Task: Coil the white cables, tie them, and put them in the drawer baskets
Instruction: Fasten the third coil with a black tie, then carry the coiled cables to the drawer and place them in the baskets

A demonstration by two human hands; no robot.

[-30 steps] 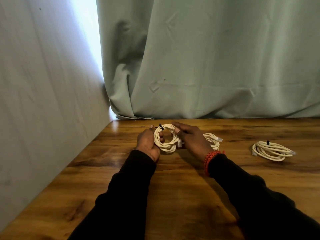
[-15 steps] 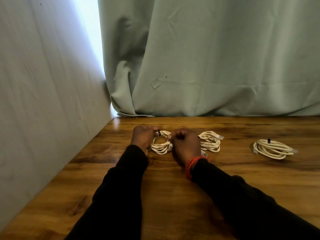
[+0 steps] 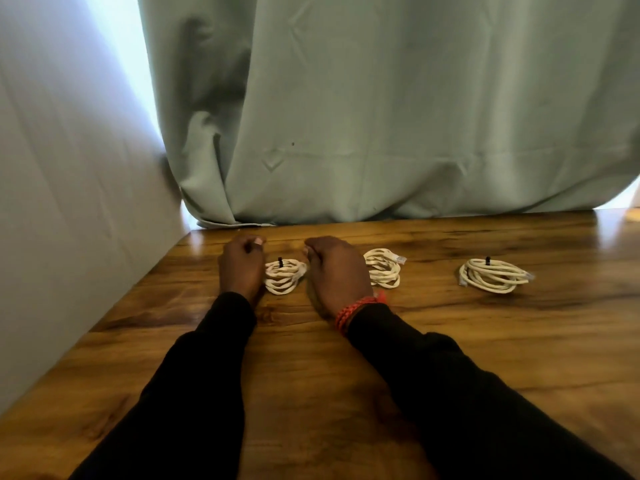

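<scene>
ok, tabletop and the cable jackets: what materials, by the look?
Tabletop: wood or wood-look laminate, glossy; grain pattern plus window glare near the curtain, can't tell which. Coiled white cables: smooth off-white jacket, probably plastic or rubber; black tie looks plastic, too small to confirm.

A wooden table [image 3: 485,341] with a dark brown, glossy grain fills the lower half of the frame. Behind it, a pale green curtain [image 3: 381,116] hangs down to the table's far edge. At the left stands a plain grey wall [image 3: 62,202]. Bright daylight enters through the gap in the upper left.
</scene>
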